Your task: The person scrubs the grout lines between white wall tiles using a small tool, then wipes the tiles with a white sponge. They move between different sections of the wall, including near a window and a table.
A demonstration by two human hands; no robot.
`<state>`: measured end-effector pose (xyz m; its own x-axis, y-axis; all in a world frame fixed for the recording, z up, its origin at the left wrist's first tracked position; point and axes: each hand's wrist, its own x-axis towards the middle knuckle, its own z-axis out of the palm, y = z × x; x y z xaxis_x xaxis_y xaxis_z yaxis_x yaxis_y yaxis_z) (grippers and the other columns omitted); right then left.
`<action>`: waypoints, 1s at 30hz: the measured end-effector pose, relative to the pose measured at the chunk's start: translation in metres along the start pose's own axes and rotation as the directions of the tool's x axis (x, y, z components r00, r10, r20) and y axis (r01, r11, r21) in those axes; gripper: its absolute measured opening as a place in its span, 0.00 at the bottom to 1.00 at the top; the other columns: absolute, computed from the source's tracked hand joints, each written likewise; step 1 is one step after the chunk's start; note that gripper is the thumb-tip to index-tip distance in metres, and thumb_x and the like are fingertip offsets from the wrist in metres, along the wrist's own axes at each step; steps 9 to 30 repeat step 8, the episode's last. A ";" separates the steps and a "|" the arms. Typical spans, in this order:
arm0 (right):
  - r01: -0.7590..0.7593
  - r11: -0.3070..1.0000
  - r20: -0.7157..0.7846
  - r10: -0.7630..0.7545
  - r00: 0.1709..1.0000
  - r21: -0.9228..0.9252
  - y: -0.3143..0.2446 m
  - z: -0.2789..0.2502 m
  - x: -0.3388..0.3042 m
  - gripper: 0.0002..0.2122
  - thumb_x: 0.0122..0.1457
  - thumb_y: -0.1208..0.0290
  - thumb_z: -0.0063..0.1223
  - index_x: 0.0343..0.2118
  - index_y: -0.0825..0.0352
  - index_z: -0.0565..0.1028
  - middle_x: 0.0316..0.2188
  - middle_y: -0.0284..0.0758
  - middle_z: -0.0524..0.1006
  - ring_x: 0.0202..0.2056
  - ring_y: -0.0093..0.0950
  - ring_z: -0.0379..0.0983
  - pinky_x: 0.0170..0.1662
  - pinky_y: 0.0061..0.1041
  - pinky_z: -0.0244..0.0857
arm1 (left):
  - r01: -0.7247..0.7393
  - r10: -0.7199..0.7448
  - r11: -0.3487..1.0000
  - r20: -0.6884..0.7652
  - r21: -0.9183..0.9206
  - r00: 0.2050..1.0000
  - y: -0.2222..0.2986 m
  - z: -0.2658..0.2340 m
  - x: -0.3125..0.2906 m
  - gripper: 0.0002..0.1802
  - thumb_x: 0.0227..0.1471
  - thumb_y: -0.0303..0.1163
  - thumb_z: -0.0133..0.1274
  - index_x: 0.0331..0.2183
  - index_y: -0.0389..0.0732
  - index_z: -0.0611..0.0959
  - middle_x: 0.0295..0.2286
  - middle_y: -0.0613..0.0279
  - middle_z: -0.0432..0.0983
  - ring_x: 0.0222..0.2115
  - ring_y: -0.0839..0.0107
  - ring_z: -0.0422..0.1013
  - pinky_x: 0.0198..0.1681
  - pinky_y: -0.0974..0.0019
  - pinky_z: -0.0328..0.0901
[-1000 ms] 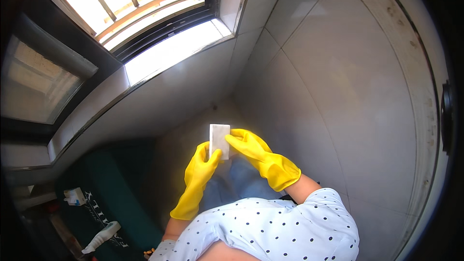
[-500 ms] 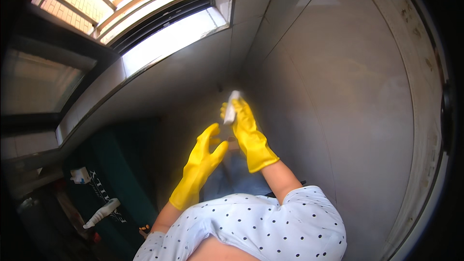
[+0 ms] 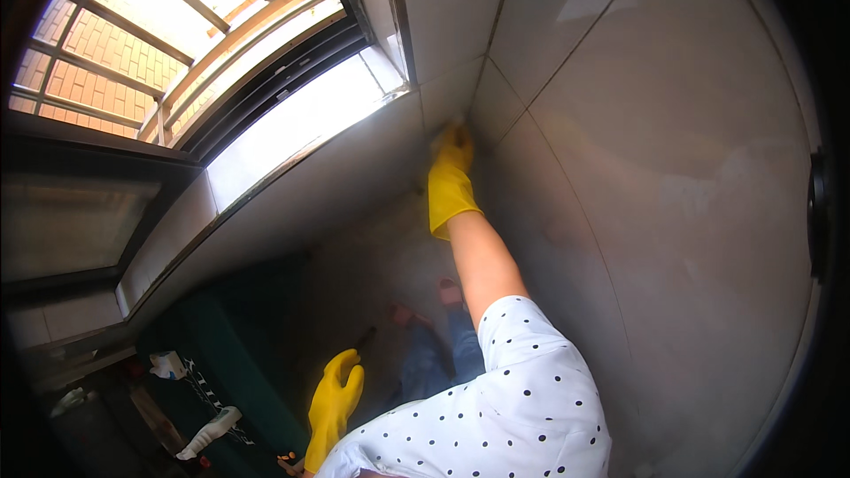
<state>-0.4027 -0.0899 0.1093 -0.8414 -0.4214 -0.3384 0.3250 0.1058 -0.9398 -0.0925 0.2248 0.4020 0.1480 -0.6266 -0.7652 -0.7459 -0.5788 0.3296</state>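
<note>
Both my hands wear long yellow rubber gloves. My right hand [image 3: 453, 152] is stretched far forward, pressed to the tiled wall [image 3: 372, 159] close to the corner below the window. Its fingers are curled and a little blurred; the white pad seen in it earlier is now mostly hidden behind the glove. Low down near my body, my left hand [image 3: 333, 403] holds nothing. Its fingers lie together and the thumb stands apart from them.
A barred window [image 3: 168, 35] with a bright sill [image 3: 292, 115] is at upper left, its dark-framed pane [image 3: 80, 221] swung inward. Large tiles cover the right wall [image 3: 691, 195]. At lower left a dark green cover [image 3: 212, 345] bears a white bottle [image 3: 211, 432]. My feet in pink slippers [image 3: 450, 292] stand below.
My right hand has moved forward and up to the wall corner, its arm now extended. My left hand has dropped back toward my body. The view has shifted too.
</note>
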 end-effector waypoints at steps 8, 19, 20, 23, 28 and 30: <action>0.159 0.621 0.315 0.149 0.937 -0.768 0.080 -0.056 -0.036 0.27 0.62 0.49 0.46 0.51 0.71 0.73 0.55 0.45 0.72 0.56 0.39 0.67 0.61 0.34 0.57 | 0.032 -0.032 0.999 0.030 -0.023 0.999 -0.003 -0.014 -0.011 0.23 0.59 0.42 0.50 0.55 0.50 0.74 0.55 0.60 0.71 0.56 0.60 0.67 0.59 0.62 0.59; 0.159 0.621 0.315 0.149 0.937 -0.768 0.080 -0.056 -0.036 0.27 0.62 0.49 0.46 0.51 0.71 0.73 0.55 0.45 0.72 0.56 0.39 0.67 0.61 0.34 0.57 | 0.032 -0.032 0.999 0.030 -0.023 0.999 -0.003 -0.014 -0.011 0.23 0.59 0.42 0.50 0.55 0.50 0.74 0.55 0.60 0.71 0.56 0.60 0.67 0.59 0.62 0.59; 0.159 0.621 0.315 0.149 0.937 -0.768 0.080 -0.056 -0.036 0.27 0.62 0.49 0.46 0.51 0.71 0.73 0.55 0.45 0.72 0.56 0.39 0.67 0.61 0.34 0.57 | 0.032 -0.032 0.999 0.030 -0.023 0.999 -0.003 -0.014 -0.011 0.23 0.59 0.42 0.50 0.55 0.50 0.74 0.55 0.60 0.71 0.56 0.60 0.67 0.59 0.62 0.59; 0.159 0.621 0.315 0.149 0.937 -0.768 0.080 -0.056 -0.036 0.27 0.62 0.49 0.46 0.51 0.71 0.73 0.55 0.45 0.72 0.56 0.39 0.67 0.61 0.34 0.57 | 0.032 -0.032 0.999 0.030 -0.023 0.999 -0.003 -0.014 -0.011 0.23 0.59 0.42 0.50 0.55 0.50 0.74 0.55 0.60 0.71 0.56 0.60 0.67 0.59 0.62 0.59; 0.159 0.621 0.315 0.149 0.937 -0.768 0.080 -0.056 -0.036 0.27 0.62 0.49 0.46 0.51 0.71 0.73 0.55 0.45 0.72 0.56 0.39 0.67 0.61 0.34 0.57 | 0.032 -0.032 0.999 0.030 -0.023 0.999 -0.003 -0.014 -0.011 0.23 0.59 0.42 0.50 0.55 0.50 0.74 0.55 0.60 0.71 0.56 0.60 0.67 0.59 0.62 0.59; 0.159 0.621 0.315 0.149 0.937 -0.768 0.080 -0.056 -0.036 0.27 0.62 0.49 0.46 0.51 0.71 0.73 0.55 0.45 0.72 0.56 0.39 0.67 0.61 0.34 0.57 | 0.032 -0.032 0.999 0.030 -0.023 0.999 -0.003 -0.014 -0.011 0.23 0.59 0.42 0.50 0.55 0.50 0.74 0.55 0.60 0.71 0.56 0.60 0.67 0.59 0.62 0.59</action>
